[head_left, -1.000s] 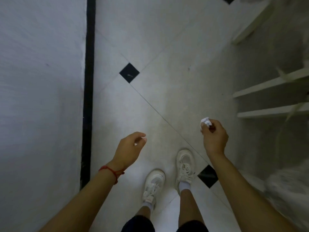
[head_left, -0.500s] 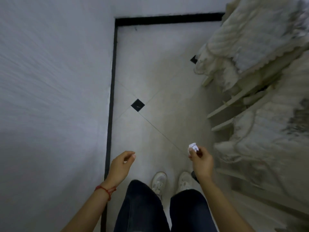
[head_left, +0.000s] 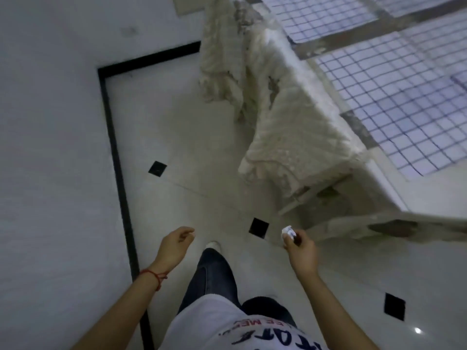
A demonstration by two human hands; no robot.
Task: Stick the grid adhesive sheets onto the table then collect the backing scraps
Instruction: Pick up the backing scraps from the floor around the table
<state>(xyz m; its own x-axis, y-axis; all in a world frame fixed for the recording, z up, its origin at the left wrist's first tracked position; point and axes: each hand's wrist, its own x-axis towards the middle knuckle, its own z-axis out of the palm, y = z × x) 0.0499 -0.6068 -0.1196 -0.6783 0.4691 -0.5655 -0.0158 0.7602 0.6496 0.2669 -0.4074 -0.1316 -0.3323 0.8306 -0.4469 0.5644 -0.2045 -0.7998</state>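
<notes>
Several white grid adhesive sheets (head_left: 394,97) with dark lines lie stuck on the table (head_left: 394,193) at the upper right. My right hand (head_left: 300,251) hangs over the floor beside the table's near corner and pinches a small crumpled white backing scrap (head_left: 287,231) between thumb and fingers. My left hand (head_left: 174,246), with a red string on its wrist, hangs over the floor with fingers loosely curled and holds nothing.
A cream fringed cloth (head_left: 273,102) drapes off the table's left edge down toward the floor. A white wall (head_left: 50,173) with a black baseboard (head_left: 118,173) runs along the left. The pale tiled floor (head_left: 197,152) has small black diamond inlays.
The view has swung up from the floor and my feet to the table top with its grid sheets. Both hands keep their poses, the right still pinching the scrap.
</notes>
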